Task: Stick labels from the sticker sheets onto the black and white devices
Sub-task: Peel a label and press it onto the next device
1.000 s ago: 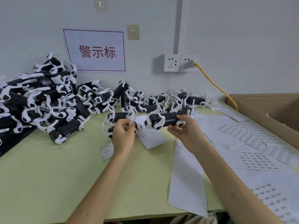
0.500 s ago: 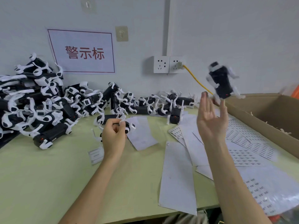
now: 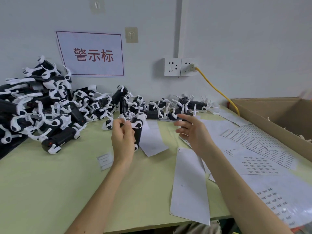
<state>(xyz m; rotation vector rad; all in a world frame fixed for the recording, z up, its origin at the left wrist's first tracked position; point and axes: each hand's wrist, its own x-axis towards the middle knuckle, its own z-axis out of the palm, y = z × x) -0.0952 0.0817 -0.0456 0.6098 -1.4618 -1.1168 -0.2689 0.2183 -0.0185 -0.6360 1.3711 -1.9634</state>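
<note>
Our left hand (image 3: pixel 123 139) grips one device (image 3: pixel 138 134) over mid-surface (image 3: pixel 50 183). Its long axis runs near-to-far, white end toward the far pile (image 3: pixel 50 107). Right hand (image 3: pixel 194 132) is empty, fingers spread, above the sticker sheets (image 3: pixel 253 149).

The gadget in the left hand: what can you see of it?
The gadget is a black, plastic-looking body with white rounded caps at both ends. It is held roughly upright over the green table, before the pile of similar gadgets. The left hand grips it near its top. The right hand hovers open, apart from it.
</note>
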